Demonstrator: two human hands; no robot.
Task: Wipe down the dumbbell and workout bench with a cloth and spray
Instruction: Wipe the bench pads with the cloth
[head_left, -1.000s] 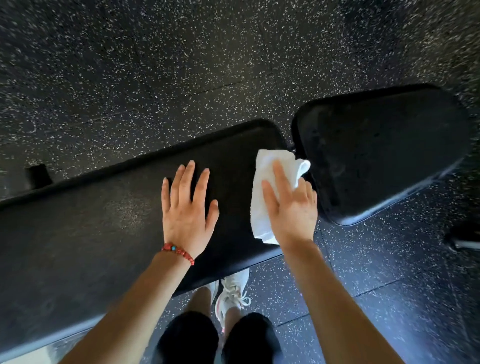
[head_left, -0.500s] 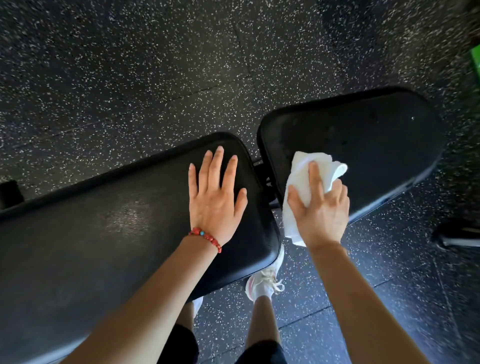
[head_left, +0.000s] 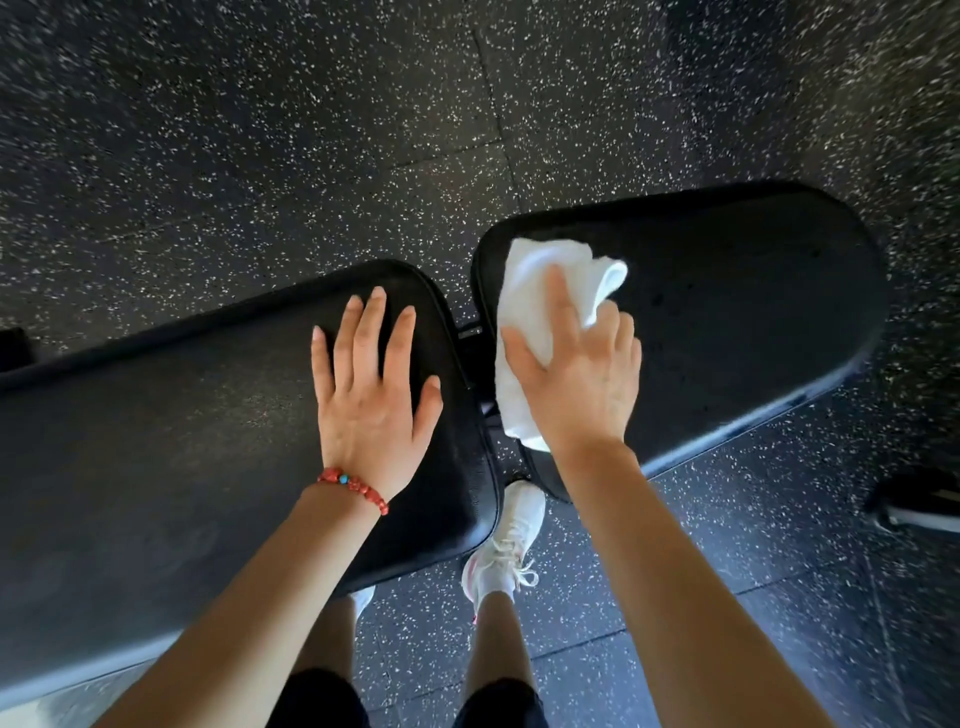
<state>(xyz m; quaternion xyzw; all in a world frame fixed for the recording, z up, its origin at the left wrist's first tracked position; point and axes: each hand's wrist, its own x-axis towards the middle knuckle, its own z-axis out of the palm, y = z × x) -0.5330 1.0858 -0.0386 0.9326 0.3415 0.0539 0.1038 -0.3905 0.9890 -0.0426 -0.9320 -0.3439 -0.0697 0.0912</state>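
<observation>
The speckled floor (head_left: 260, 156) surrounds the bench, whose long pad (head_left: 156, 441) bears the left hand (head_left: 371, 410), flat with fingers spread and empty. The right hand (head_left: 576, 379) presses the white cloth (head_left: 540, 291) onto the seat pad (head_left: 727, 312), having crossed over from the long pad a second ago, so the wiping seems to be reaching its last section. No dumbbell or spray shows, and the long pad runs off the left edge.

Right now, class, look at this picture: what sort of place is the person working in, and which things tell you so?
Most likely a gym. The floor is dark speckled rubber tiling, and a padded black workout bench with a separate seat pad and long pad is being wiped with a white cloth.
</observation>
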